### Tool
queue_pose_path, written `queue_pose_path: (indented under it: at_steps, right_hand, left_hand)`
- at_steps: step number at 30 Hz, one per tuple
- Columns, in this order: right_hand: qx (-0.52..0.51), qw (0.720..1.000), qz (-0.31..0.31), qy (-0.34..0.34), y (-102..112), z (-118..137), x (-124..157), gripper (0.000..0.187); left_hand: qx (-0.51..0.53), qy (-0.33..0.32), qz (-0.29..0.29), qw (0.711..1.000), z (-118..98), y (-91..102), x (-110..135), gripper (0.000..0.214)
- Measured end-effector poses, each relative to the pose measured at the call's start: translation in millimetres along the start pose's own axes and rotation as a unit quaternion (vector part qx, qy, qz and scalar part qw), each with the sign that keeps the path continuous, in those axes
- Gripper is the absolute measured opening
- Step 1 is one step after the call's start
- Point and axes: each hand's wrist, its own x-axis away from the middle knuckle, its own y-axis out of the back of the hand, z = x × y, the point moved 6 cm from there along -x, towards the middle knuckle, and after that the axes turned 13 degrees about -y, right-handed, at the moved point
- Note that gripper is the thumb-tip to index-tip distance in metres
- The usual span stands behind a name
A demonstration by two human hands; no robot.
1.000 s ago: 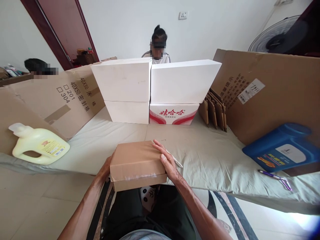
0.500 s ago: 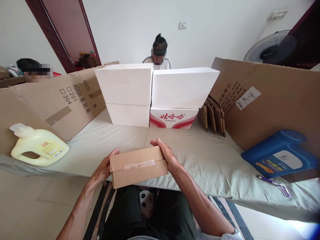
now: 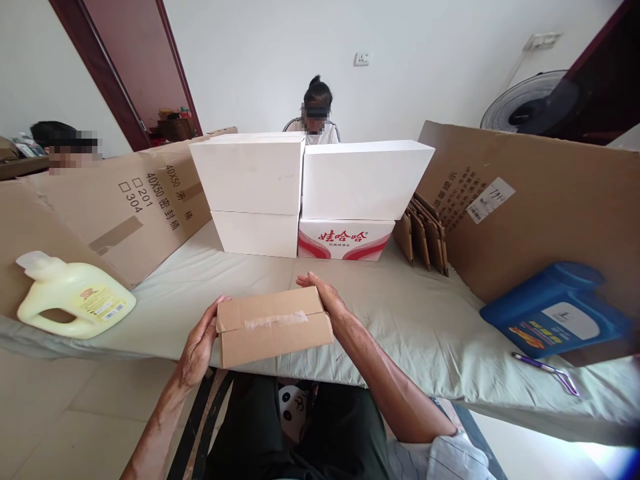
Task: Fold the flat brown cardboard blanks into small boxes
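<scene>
A small brown cardboard box (image 3: 273, 327), sealed with clear tape along its top seam, is held between both my hands just above the near edge of the cloth-covered table (image 3: 400, 320). My left hand (image 3: 197, 347) presses flat against its left end. My right hand (image 3: 323, 300) grips its far right corner, fingers curled over the top edge.
Stacked white boxes (image 3: 310, 177) stand at the table's far side, with a person (image 3: 316, 110) seated behind them. Large cardboard sheets (image 3: 540, 200) lean at both sides. A yellow detergent jug (image 3: 75, 303) lies left, a blue jug (image 3: 555, 313) and a purple tool (image 3: 547, 370) right. Folded cartons (image 3: 425, 233) stand near the right sheet.
The box has been turned so its taped seam now faces up, and it has been lifted slightly off the table edge. My left hand slid from under it to its left end.
</scene>
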Motion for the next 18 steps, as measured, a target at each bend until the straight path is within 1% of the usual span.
queue_pose_path:
  at_steps: [1, 3, 6, 8, 9, 11, 12, 13, 15, 18]
  right_hand:
    - [-0.001, 1.0, 0.001, 0.008, -1, 2, 3, 0.054]
    - [0.009, 1.0, 0.002, 0.024, -1, 5, 8, 0.054]
    - [0.042, 0.999, -0.001, 0.031, 1, 0, 9, 0.058]
    - [0.063, 0.997, -0.007, 0.035, 3, -5, 6, 0.062]
    - [0.072, 0.996, -0.011, 0.042, 3, -7, 4, 0.064]
    - [0.101, 0.993, -0.017, 0.065, 3, -9, 2, 0.067]
    - [0.121, 0.989, -0.023, 0.078, 4, -9, 1, 0.068]
    - [0.145, 0.985, -0.03, 0.093, 6, -8, 1, 0.068]
    - [0.207, 0.969, -0.056, 0.125, 16, -7, 3, 0.063]
    - [0.319, 0.925, -0.124, 0.163, 46, -7, 7, 0.044]
  left_hand:
    - [-0.007, 0.012, -0.001, 1.0, -2, 0.3, -4, 0.087]
    - [-0.007, 0.038, 0.017, 0.999, -1, -2.9, -12, 0.095]
    - [0.005, 0.055, 0.038, 0.998, 6, -6.9, -13, 0.099]
    - [0.025, 0.028, 0.045, 0.998, 9, -5.8, -9, 0.105]
    - [0.037, 0.003, 0.056, 0.998, 8, -4.9, -6, 0.112]
    - [0.04, -0.045, 0.1, 0.993, 2, -4.4, 0, 0.131]
    - [0.028, -0.059, 0.123, 0.99, -1, -4.3, 2, 0.137]
    - [0.011, -0.064, 0.138, 0.988, -4, -4.0, 3, 0.139]
    - [-0.02, -0.066, 0.153, 0.986, -10, -4.1, 4, 0.128]
    - [-0.039, -0.081, 0.145, 0.985, -19, -5.7, 4, 0.109]
